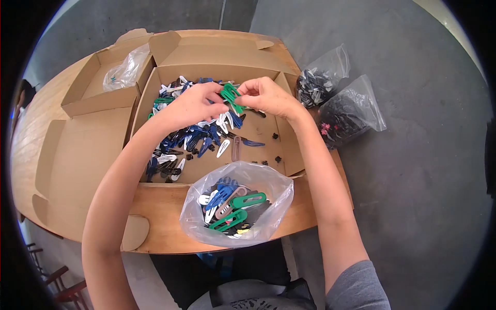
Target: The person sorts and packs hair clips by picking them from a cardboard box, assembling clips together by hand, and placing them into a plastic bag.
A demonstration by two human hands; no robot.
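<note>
Over the cardboard box (206, 72), my right hand (268, 98) pinches green hair clips (231, 97) between thumb and fingers; they overlap, so I cannot tell how many. Close beside them on the left is my left hand (194, 106), thumb and fingers apart, its fingertips at the edge of the green clips. Whether they touch is unclear. Below both hands lies a pile of blue, white, black and green snap hair clips (194, 135). In front of the box stands an open clear plastic bag (281, 194) holding mixed clips, with green ones (248, 200) on top.
A brown elongated clip (236, 149) and small black claw clips (278, 159) lie in the box's right half. At left is another open carton (85, 121) with a crumpled plastic bag (126, 72). Two filled zip bags (316, 82) sit off the table's right side.
</note>
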